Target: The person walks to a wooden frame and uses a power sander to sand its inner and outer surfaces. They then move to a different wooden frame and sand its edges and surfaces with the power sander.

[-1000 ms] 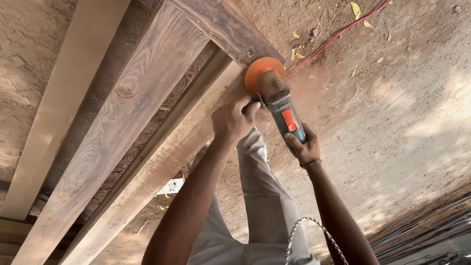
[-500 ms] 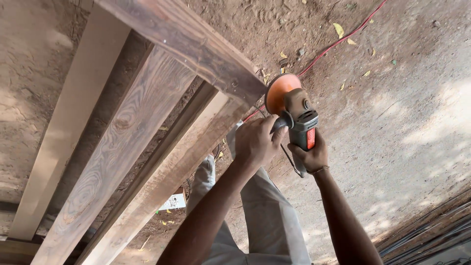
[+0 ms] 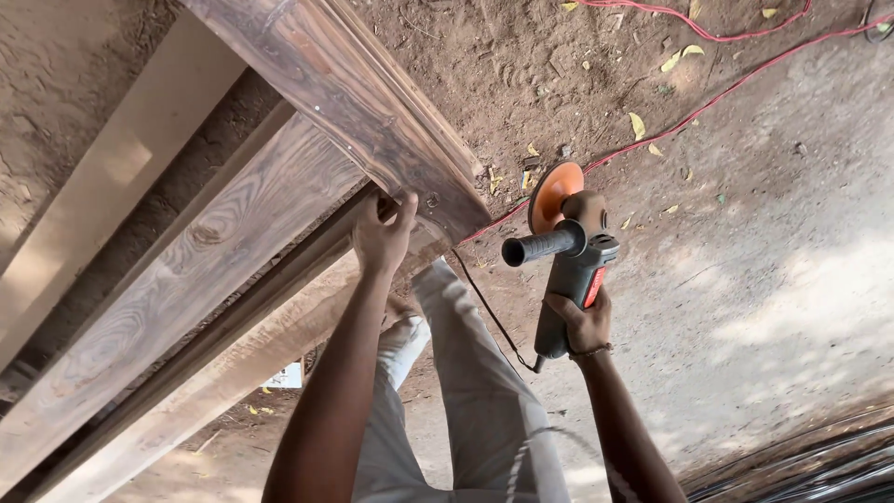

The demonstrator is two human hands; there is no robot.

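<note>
My right hand [image 3: 579, 321] grips the grey body of an angle grinder [image 3: 568, 270] with an orange sanding disc [image 3: 551, 194] and a black side handle. The tool hangs in the air, off the wood, to the right of the frame. My left hand [image 3: 382, 231] grasps the lower edge of a dark wooden cross rail [image 3: 358, 93] near its end. A black cord drops from the grinder toward my light trousers [image 3: 484, 391].
Long pale grained wooden planks [image 3: 177, 279] run diagonally at the left. Red cables [image 3: 708, 102] and dry yellow leaves lie on the sandy ground. Dark cables or rods [image 3: 801, 466] show at the bottom right corner.
The grinder has lifted off the wood and swung right. My left hand has let go of its side handle and taken hold of the dark rail's edge.
</note>
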